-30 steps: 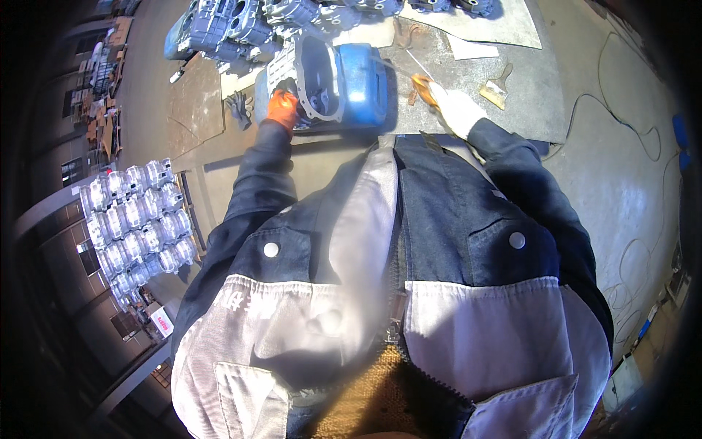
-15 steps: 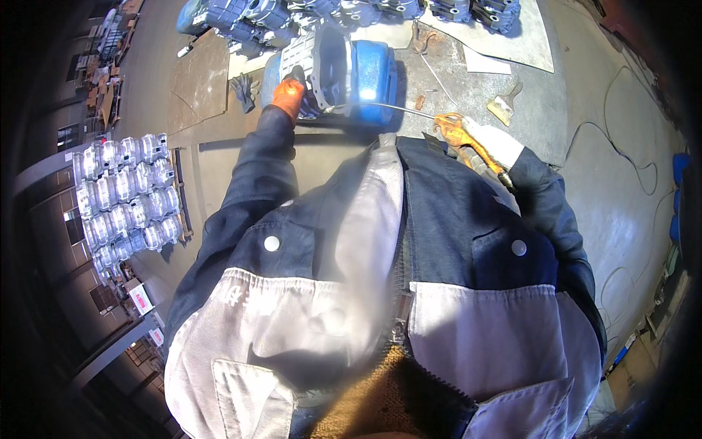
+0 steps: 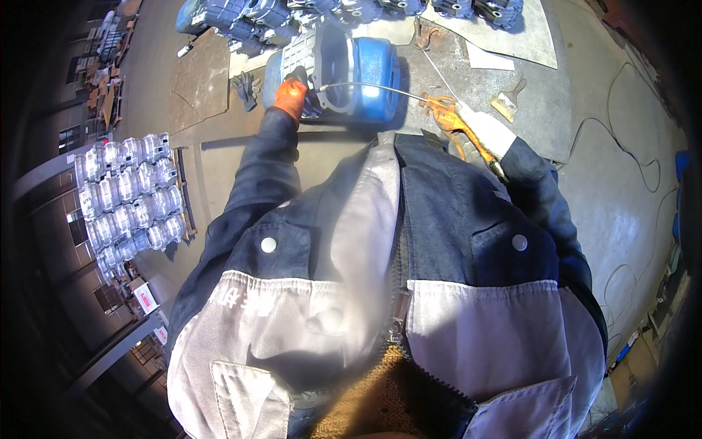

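Observation:
A grey cast-metal housing rests against a rounded blue support, its wide opening facing right. At its near left side, my left hand in an orange and black glove closes on the housing's edge. My right hand, in a pale glove, is wrapped round an orange air blow gun. From the gun a long, thin, bent metal tube reaches left. The tube's tip is in front of the housing's opening; whether it touches the rim I cannot tell. Parts of the right fingers are hard to separate from the gun.
Several similar metal housings stand along the far edge of the table. A brush lies at the right and a dark glove at the left. Shiny castings are stacked further left. A hose trails across the floor.
My right hand has shifted the blow gun slightly left, and its tube has risen across the housing's opening. My left hand keeps its grip on the housing.

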Motion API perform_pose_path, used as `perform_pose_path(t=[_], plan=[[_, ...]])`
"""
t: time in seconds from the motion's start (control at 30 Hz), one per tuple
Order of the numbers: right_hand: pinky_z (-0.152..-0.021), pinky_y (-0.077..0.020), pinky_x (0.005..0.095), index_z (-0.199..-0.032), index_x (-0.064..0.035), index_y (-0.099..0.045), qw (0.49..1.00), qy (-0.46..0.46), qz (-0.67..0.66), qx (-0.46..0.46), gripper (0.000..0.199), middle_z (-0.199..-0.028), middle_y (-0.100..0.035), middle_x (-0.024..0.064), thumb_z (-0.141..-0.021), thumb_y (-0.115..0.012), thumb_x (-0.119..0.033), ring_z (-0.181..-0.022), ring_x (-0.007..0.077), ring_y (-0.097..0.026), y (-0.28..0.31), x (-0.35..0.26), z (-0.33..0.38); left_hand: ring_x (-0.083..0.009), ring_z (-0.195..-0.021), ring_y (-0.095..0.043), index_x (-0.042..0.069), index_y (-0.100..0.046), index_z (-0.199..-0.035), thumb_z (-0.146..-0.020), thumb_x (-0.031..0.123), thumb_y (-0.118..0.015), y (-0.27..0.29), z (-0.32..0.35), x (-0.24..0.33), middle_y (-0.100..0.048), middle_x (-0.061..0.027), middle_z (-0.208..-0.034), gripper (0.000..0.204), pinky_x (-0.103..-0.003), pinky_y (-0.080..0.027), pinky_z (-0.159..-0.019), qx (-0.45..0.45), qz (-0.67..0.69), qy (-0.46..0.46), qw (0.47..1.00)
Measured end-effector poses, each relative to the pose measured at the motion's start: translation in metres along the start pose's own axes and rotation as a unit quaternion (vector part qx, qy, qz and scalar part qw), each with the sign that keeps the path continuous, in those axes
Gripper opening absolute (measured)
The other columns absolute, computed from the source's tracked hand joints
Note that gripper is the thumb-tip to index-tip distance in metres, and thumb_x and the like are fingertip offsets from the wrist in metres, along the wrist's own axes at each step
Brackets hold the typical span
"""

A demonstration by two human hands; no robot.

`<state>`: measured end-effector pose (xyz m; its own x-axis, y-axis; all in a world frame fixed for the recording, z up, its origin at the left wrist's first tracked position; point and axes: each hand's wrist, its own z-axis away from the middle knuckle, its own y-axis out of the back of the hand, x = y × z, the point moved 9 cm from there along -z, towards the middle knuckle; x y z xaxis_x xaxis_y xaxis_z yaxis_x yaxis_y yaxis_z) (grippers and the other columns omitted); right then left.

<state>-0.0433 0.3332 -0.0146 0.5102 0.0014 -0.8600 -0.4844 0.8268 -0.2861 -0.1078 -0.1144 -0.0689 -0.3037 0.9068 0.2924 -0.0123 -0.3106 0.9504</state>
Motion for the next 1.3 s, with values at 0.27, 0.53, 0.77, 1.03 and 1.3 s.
perform_pose_path(t=[0.27, 0.53, 0.77, 1.03, 1.3], plan=[[-0.085, -0.0454, 0.0359, -0.116, 0.0035, -0.057, 0.957, 0.009, 0.267, 0.112, 0.064, -0.103, -0.064, 0.0218, -0.097, -0.031, -0.051, -0.092, 0.0286, -0.063, 0.008, -0.022, -0.031, -0.0391, -0.104, -0.059, -0.006, -0.052, -0.114, -0.075, 0.04, -0.064, 0.01, 0.028, 0.043, -0.06, -0.0302, -0.108, 0.062, -0.042, -0.046, -0.086, 0.016, 0.107, 0.038, 0.993], [-0.086, -0.0431, 0.0452, -0.109, -0.0005, -0.064, 0.84, -0.031, 0.542, -0.009, 0.076, -0.094, -0.064, 0.0285, -0.09, -0.027, -0.064, -0.093, 0.0415, -0.061, -0.023, 0.008, -0.073, -0.0415, -0.116, -0.051, -0.004, -0.031, -0.137, -0.072, 0.035, -0.064, 0.012, 0.036, 0.042, -0.05, -0.0298, -0.126, 0.083, -0.042, -0.041, -0.097, -0.006, -0.009, 0.122, 0.992], [-0.091, -0.0425, 0.028, -0.126, 0.0019, -0.051, 0.975, 0.109, -0.156, 0.113, 0.052, -0.11, -0.062, 0.0095, -0.097, -0.045, -0.042, -0.102, 0.0189, -0.057, 0.031, -0.025, -0.082, -0.0217, -0.083, -0.06, 0.002, -0.039, -0.129, -0.074, 0.012, -0.063, 0.026, 0.036, -0.081, -0.061, -0.0152, -0.1, 0.061, -0.034, -0.049, -0.068, 0.017, 0.464, 0.168, 0.87], [-0.08, -0.053, 0.0343, -0.125, 0.0003, -0.048, 0.965, -0.007, -0.264, 0.011, 0.052, -0.106, -0.062, 0.0103, -0.096, -0.045, -0.042, -0.092, 0.0208, -0.062, -0.014, -0.009, -0.087, -0.0407, -0.098, -0.058, -0.009, -0.047, -0.118, -0.069, 0.033, -0.07, 0.032, 0.034, -0.028, -0.059, -0.0277, -0.103, 0.068, -0.043, -0.047, -0.086, 0.077, 0.05, 0.026, 0.995], [-0.085, -0.0403, 0.0256, -0.142, -0.0045, -0.032, 0.999, -0.013, 0.047, -0.009, 0.058, -0.132, -0.047, 0.0062, -0.099, -0.037, -0.043, -0.099, 0.0128, -0.05, -0.055, -0.071, -0.093, -0.0411, -0.107, -0.055, 0.008, -0.05, -0.127, -0.075, 0.032, -0.06, 0.02, 0.011, -0.046, -0.059, -0.0257, -0.113, 0.058, -0.042, -0.043, -0.092, -0.011, 0.134, 0.139, 0.981]])
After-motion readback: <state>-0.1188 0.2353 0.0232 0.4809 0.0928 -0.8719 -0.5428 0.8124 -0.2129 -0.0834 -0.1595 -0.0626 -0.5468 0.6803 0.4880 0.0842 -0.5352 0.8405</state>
